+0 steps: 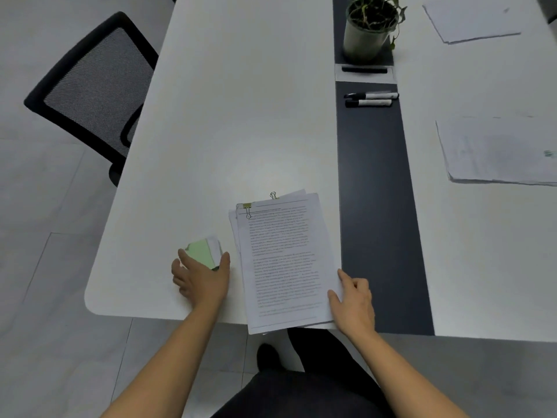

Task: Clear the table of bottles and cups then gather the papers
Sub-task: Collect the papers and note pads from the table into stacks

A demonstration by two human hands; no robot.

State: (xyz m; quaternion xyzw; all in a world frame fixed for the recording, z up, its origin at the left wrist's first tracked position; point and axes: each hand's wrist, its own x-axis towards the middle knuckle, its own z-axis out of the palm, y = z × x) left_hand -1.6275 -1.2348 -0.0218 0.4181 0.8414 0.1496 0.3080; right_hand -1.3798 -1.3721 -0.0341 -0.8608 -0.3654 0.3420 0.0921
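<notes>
White table [241, 116] with a dark grey strip [379, 206]; pale green pad [200, 253]; black mesh chair [90, 86] at upper left; white papers [283, 260] with black print.

White desk [241, 116], rounded near-left corner, with a dark centre strip [376, 206] running front to back. On the left half: clipped stack of printed papers [280, 260] at the near edge, overhanging it slightly, and a small green pad [200, 251] just to its left. On the strip: potted plant [366, 34], grey slotted flap [364, 74], two markers [370, 99] side by side; on the right half: two sets of loose sheets, far [473, 19] and nearer [497, 152].
</notes>
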